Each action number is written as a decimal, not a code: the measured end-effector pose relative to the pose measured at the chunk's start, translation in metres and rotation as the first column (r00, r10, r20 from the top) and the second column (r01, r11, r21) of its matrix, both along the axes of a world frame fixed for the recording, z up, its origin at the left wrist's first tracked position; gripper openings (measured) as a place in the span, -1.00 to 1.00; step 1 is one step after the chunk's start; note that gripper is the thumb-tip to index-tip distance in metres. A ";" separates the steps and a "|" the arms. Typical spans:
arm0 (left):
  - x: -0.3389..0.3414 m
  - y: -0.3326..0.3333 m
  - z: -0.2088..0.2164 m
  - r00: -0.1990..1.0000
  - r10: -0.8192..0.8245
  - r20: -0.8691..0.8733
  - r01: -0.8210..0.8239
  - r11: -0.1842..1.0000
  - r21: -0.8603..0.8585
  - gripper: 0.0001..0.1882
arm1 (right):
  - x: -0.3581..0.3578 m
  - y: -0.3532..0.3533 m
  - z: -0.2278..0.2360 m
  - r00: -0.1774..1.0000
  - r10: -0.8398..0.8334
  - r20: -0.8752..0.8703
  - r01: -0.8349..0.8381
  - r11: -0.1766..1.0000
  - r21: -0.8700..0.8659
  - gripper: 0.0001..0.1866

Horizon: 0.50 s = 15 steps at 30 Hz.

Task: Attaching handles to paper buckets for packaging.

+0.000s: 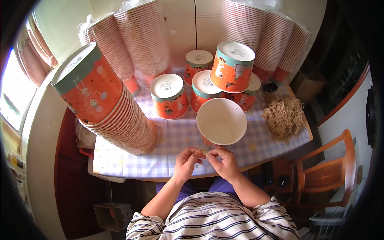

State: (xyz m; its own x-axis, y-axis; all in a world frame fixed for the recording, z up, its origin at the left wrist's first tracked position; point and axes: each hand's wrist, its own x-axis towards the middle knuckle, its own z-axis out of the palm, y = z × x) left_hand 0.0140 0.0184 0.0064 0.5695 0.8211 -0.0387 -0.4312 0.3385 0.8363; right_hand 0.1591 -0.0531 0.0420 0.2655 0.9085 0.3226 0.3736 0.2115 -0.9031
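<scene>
An open paper bucket (221, 109), white inside, stands upright at the near side of the table, just beyond my hands. A thin tan string (203, 145) runs from its near rim down to my fingers. My left hand (187, 162) pinches the string between thumb and fingertips. Close beside it, my right hand (224, 162) is closed in a pinch at the string's end, the fingertips almost meeting the left ones. Whether the string is knotted is too small to tell. A loose heap of tan strings (283, 118) lies at the table's right.
A tall leaning stack of nested orange-and-green buckets (116, 116) is on the left. Upside-down buckets (169, 98) stand beyond, one bucket (233, 68) resting on others. Plastic-wrapped bucket stacks (144, 36) line the wall. A checkered cloth (132, 164) covers the table; a wooden chair (324, 172) stands right.
</scene>
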 end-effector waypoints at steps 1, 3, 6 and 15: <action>-0.001 0.001 0.000 0.997 -0.014 -0.075 0.019 0.997 0.072 -0.88 | -0.003 0.001 0.002 0.999 -0.030 -0.032 0.029 1.000 -0.005 -0.94; -0.001 -0.001 0.000 0.988 -0.024 -0.150 0.045 0.989 0.141 -0.89 | -0.006 0.003 0.001 0.996 -0.060 -0.064 0.060 0.998 -0.012 -0.94; 0.003 -0.007 0.002 0.972 0.077 -0.221 -0.011 0.958 0.286 -0.94 | -0.010 0.005 -0.003 0.993 -0.079 -0.087 0.080 0.997 0.007 -0.91; 0.005 -0.010 0.012 0.848 0.423 -0.320 -0.020 0.630 0.777 -0.86 | -0.018 0.006 -0.008 0.986 -0.137 -0.096 0.142 0.989 0.043 -0.86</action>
State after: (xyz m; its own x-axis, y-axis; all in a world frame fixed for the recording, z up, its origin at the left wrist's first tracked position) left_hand 0.0189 0.0081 0.0187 0.4457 0.7829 0.4341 0.0707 -0.5142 0.8548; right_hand 0.1414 -0.0471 0.0336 0.4193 0.8440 0.3345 0.3179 0.2087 -0.9249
